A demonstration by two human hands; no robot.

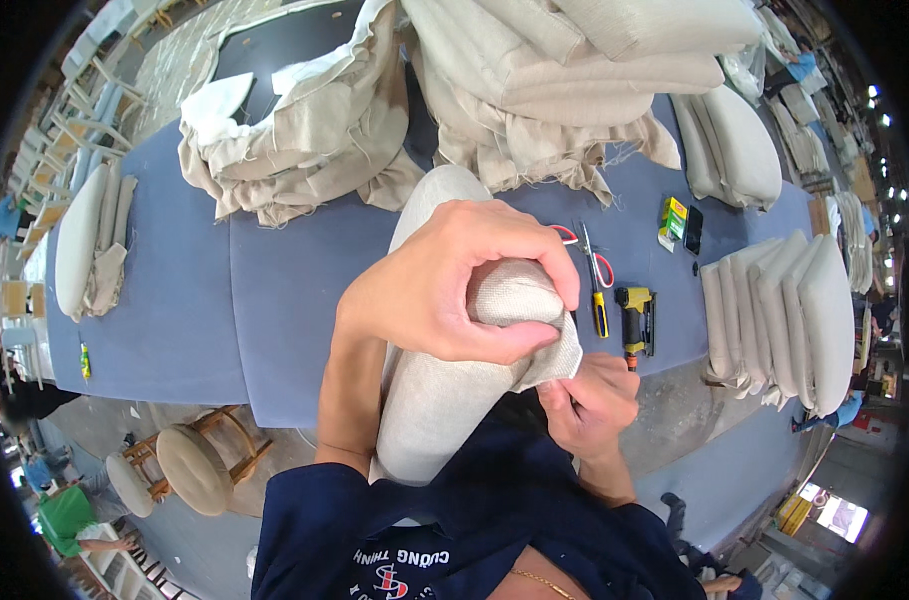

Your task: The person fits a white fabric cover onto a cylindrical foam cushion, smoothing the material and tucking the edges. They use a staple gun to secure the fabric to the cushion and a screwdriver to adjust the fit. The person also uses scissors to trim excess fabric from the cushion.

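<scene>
A beige fabric-covered cushion (439,405) stands on its edge close against my body, its rounded end toward the middle of the view. My left hand (439,275) is closed around that end, thumb and fingers curved over the covered corner. A loose flap of the cover fabric (556,362) sticks out at the cushion's right side. The flap's edge is pinched by my right hand (596,405), thumb against curled fingers. Just beyond the hands, red-handled scissors (588,245), a yellow and black screwdriver (600,315) and a yellow and black staple gun (635,325) lie on the blue-grey table (304,340).
Piles of beige covers (304,165) and cushions (584,80) rise at the table's far side. More cushions stand at right (764,320) and left (94,240). A green-yellow box (672,222) lies at the right. A round-seated chair (194,470) and a person in green (64,518) are lower left.
</scene>
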